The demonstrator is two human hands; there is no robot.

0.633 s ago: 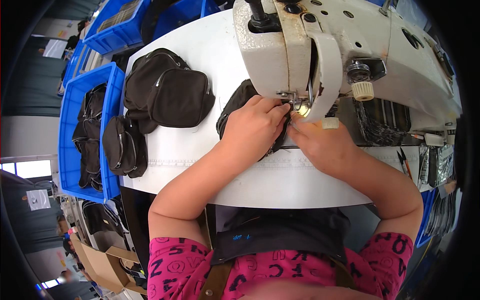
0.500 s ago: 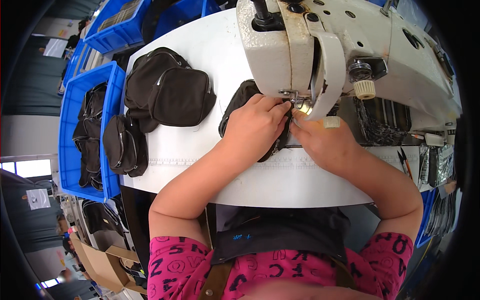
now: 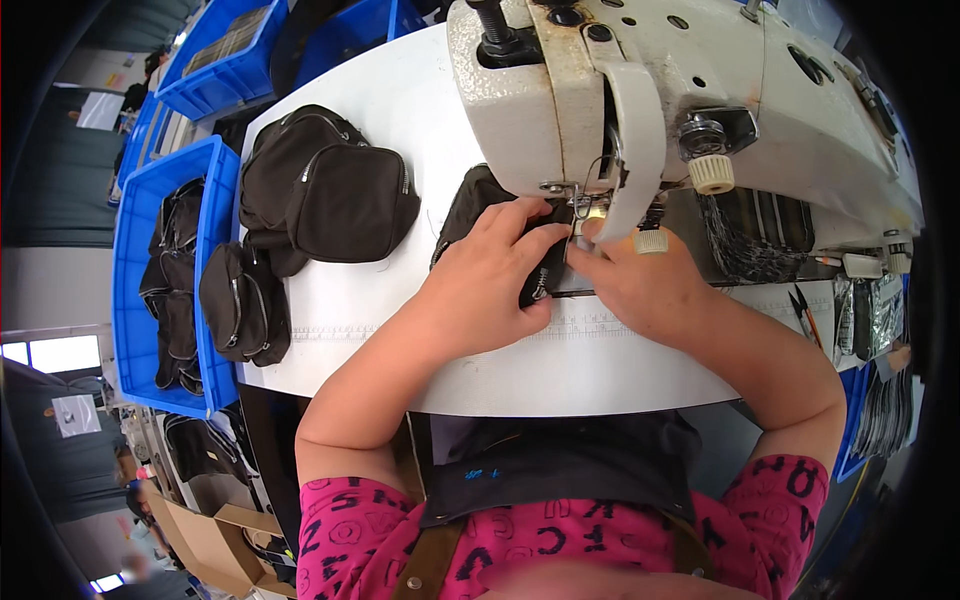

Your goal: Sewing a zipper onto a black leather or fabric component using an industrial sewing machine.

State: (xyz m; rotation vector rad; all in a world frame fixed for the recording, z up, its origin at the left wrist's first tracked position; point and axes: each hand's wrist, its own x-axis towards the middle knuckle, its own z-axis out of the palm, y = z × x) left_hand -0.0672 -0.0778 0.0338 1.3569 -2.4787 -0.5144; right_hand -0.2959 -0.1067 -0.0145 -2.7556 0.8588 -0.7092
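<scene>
A small black zippered bag (image 3: 467, 208) lies under the needle area of a white sewing machine (image 3: 535, 120), partly hidden by my hands. My left hand (image 3: 485, 275) holds the bag from the left, fingers over its top and the thumb lower, near a zipper end. At the right of the presser foot (image 3: 590, 212), my right hand (image 3: 645, 285) has its thumb and fingers pinched close to the bag's edge. What lies between those right fingertips is mostly hidden. Further left, a larger black bag with a front pocket (image 3: 350, 205) rests on the white table (image 3: 400, 340).
Another small black bag (image 3: 243, 300) leans by a blue bin (image 3: 213, 375) with more bags. Dark strips with frayed threads (image 3: 757, 235) lie right of the needle. Tweezers and an orange-handled tool (image 3: 808, 315) sit at the table's right. A ruler strip (image 3: 590, 325) crosses the front.
My left thumb has spread away from its fingers, down toward the zipper end. My right fingers have shifted slightly at the presser foot. The whole view has moved a little.
</scene>
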